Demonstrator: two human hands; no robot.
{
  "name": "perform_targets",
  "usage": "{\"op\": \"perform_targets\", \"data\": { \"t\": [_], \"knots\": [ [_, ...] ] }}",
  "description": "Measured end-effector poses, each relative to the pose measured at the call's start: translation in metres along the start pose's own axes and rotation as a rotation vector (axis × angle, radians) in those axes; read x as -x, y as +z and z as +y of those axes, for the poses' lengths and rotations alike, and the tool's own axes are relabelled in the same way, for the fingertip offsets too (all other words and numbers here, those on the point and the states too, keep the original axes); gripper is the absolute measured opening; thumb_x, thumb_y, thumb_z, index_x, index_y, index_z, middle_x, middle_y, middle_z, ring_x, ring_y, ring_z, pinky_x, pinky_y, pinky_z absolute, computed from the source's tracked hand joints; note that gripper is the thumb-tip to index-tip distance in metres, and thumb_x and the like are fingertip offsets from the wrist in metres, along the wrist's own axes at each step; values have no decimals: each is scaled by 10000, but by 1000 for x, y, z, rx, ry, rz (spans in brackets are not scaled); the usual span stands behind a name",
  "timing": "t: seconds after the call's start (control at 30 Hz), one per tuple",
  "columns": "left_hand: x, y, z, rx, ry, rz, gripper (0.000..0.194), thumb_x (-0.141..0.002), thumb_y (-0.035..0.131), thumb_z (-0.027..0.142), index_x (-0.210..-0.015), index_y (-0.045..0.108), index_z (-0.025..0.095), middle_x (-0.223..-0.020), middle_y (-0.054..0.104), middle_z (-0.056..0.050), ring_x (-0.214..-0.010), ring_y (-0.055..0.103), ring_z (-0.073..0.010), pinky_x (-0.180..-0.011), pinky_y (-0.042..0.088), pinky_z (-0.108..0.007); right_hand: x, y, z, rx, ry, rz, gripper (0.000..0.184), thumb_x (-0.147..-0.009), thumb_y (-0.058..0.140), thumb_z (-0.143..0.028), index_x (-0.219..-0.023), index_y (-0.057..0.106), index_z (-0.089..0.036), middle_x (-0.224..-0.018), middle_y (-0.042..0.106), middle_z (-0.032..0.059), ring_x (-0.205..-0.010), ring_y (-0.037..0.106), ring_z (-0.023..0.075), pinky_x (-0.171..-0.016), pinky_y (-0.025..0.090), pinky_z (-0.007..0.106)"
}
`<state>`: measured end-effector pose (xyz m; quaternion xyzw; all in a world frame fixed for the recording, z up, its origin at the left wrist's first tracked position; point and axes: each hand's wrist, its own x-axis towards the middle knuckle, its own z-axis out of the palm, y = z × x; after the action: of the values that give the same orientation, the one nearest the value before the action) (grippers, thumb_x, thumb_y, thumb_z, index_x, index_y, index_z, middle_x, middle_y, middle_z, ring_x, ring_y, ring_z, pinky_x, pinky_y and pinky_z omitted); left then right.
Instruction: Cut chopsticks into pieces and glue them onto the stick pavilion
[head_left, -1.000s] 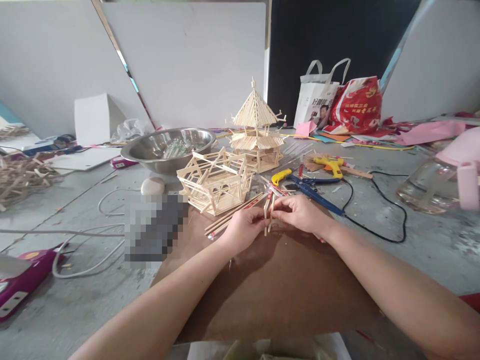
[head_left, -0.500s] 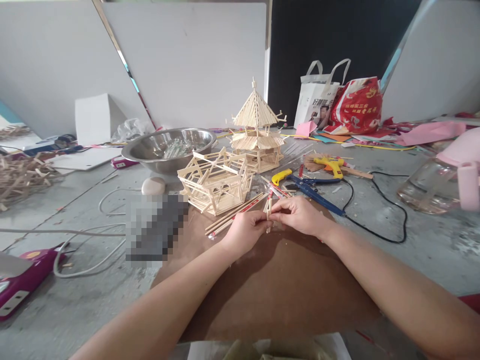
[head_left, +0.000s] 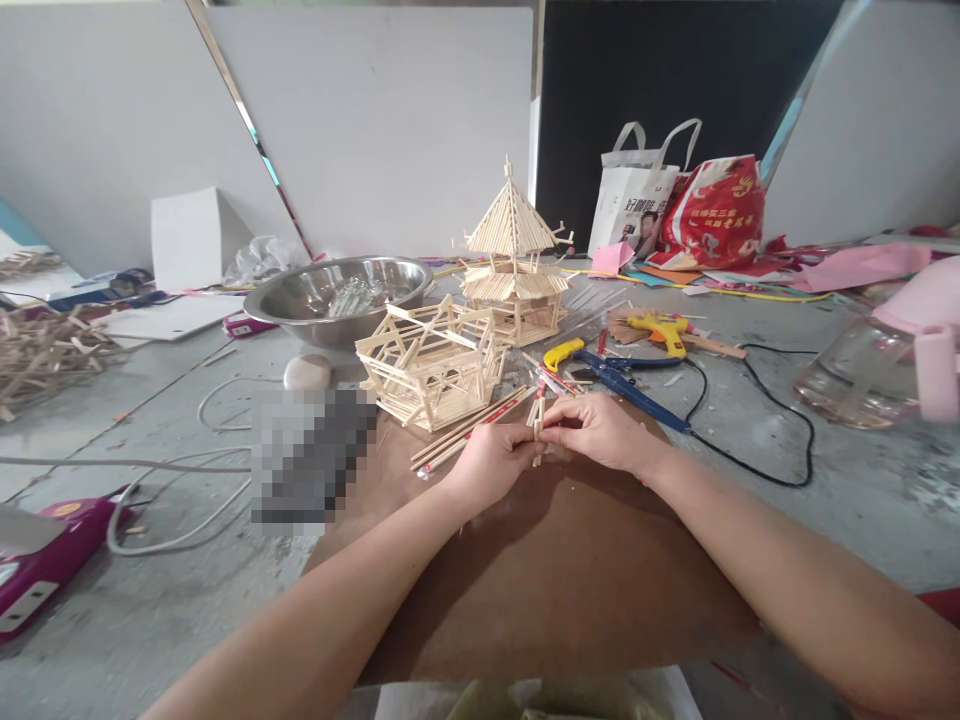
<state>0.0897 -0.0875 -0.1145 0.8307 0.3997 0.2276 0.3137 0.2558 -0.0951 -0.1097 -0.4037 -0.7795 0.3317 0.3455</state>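
Slim pale-tan wooden sticks [head_left: 539, 427], straw-coloured peaked wooden pagoda [head_left: 513, 228], flat plain-brown board [head_left: 585, 590], bulging red bag [head_left: 712, 222] showing gold-and-white print

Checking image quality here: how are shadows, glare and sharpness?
All in the head view: shadow across the brown board; glints on the metal bowl; blocky pixels hiding one patch; the stick pile at the left edge smeared; sticks between the fingers hard to make out.

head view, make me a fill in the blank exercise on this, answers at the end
The left hand and right hand pinch thin sticks made of ____.
The stick pagoda has ____ roof tiers.
The clear jug has a ____ handle.

Missing words: wood; two; pink.
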Motion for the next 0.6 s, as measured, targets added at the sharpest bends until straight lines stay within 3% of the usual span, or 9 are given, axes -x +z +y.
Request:
{"op": "perform_targets", "data": {
  "t": [0.23, 0.6],
  "knots": [
    [0, 1, -1, 43, 7, 6, 261, -737, 435, 295, -771, 663, 174, -527, 510, 41, -488, 387, -53, -479, 310, -146, 0, 4, -4, -46, 42, 34, 224, -726, 509, -352, -637, 557, -152, -526, 478, -29, -463, 435, 65, -446, 339, 188],
    [-2, 1, -2, 167, -78, -10, 238, -702, 495, 329, -751, 660, 164, -553, 563, 26, -528, 473, -70, -509, 371, -154, -2, 6, -6, -175, 108, 38, 221, -702, 532, -356, -636, 562, -148, -532, 500, -28, -440, 435, 59, -429, 349, 186]
  ]
}}
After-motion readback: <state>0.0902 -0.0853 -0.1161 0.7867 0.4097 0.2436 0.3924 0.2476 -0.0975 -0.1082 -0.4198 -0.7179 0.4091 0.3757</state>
